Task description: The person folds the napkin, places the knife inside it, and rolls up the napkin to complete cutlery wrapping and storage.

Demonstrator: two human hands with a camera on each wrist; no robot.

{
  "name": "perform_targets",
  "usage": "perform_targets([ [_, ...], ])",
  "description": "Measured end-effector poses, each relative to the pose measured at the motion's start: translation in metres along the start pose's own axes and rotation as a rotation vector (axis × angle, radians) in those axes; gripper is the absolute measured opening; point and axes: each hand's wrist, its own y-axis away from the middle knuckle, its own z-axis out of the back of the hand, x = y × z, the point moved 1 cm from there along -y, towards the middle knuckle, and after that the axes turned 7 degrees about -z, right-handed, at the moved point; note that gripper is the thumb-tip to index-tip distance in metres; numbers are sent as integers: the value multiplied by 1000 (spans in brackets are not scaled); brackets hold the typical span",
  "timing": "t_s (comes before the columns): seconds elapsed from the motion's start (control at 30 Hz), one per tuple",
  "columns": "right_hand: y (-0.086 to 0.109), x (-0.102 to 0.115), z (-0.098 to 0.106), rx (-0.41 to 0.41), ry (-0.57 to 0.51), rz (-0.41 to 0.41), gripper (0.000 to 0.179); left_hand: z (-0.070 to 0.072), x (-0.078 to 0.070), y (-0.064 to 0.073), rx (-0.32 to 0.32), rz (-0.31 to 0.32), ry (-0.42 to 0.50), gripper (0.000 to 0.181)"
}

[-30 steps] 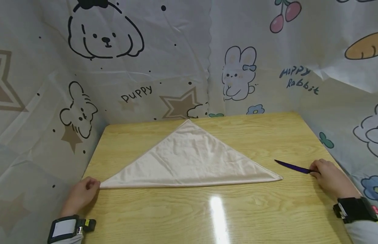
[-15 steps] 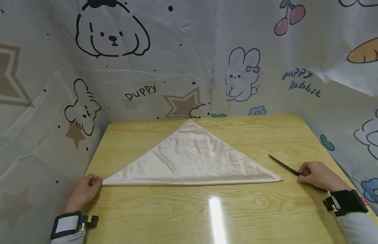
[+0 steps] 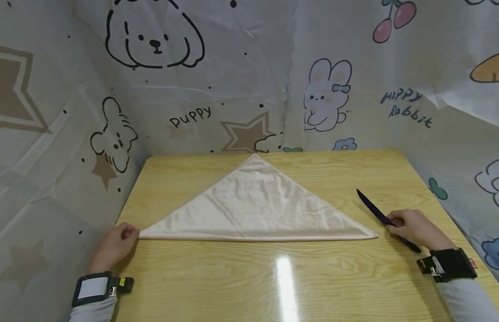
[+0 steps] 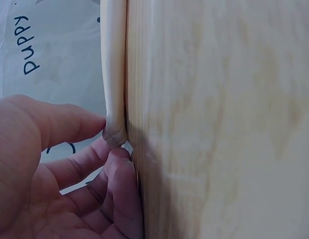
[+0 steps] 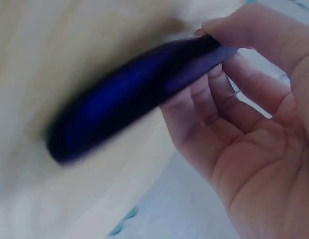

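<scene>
A cream satin napkin [image 3: 253,210], folded into a triangle, lies flat with its long edge toward me and its peak at the table's far edge. My left hand [image 3: 115,246] pinches its left corner between thumb and fingertips; the left wrist view shows the napkin's tip [image 4: 115,130] in that grip. At the right, my right hand [image 3: 418,229] pinches a dark, blue-glinting table knife [image 3: 371,205] around its middle. Its blade points away and to the left, and the handle end [image 5: 102,107] sticks out toward me. The knife sits just right of the napkin's right corner.
The wood-grain table [image 3: 217,277] carries both things and shows a bright light reflection in front of the napkin. A cartoon-printed sheet [image 3: 249,67] walls in the back and both sides.
My right hand has carried the knife leftward, closer to the napkin, and turned it more upright in the head view. My left hand keeps its pinch; the camera view has shifted slightly.
</scene>
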Motion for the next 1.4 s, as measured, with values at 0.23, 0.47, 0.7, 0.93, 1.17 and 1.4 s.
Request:
perform_targets([
  [0.23, -17, 78, 3, -17, -4, 197, 29, 1, 1, 0, -14, -8, -9, 35],
  [0.47, -49, 173, -28, -20, 97, 432, 29, 0, -1, -1, -15, -2, -17, 32],
  [0.7, -71, 248, -74, 40, 100, 597, 22, 4, -7, -2, 15, -19, -18, 33],
  [0.93, -77, 294, -108, 9, 151, 651, 6, 6, -7, -1, -1, -53, -44, 28],
  [1.17, -73, 318, -119, -32, 210, 656, 10, 5, -6, -2, 4, -41, -46, 28],
  [1.4, -72, 318, -124, -3, 147, 639, 9, 3, -7, -2, 6, -23, -43, 27],
])
